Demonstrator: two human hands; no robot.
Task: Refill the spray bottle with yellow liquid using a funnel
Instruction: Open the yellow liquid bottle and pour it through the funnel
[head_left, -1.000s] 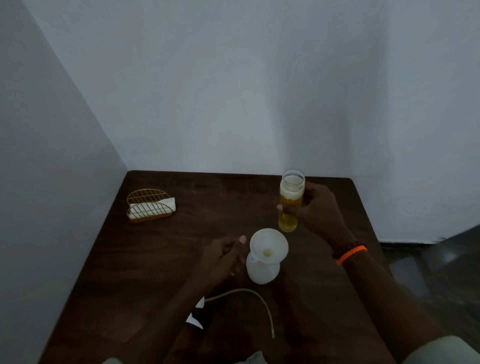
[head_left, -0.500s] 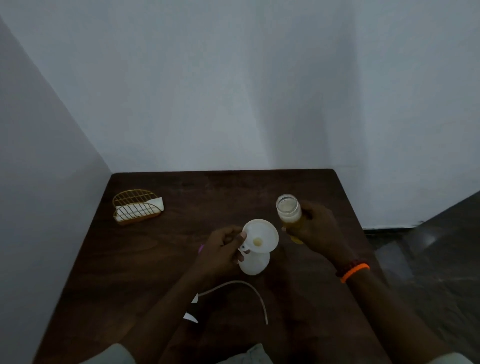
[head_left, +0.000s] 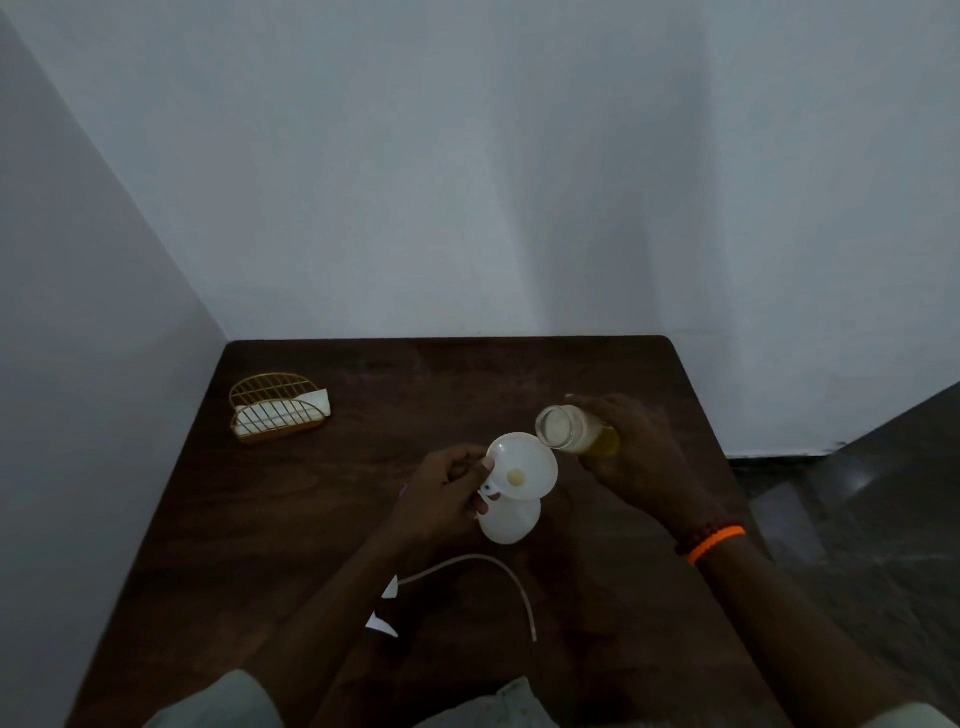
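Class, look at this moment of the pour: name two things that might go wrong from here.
1. The jar in the right hand is tipped with its mouth at the very rim of the funnel, so liquid may run outside.
2. The funnel sits tilted on the spray bottle, which only the left hand steadies; it might slip or tip.
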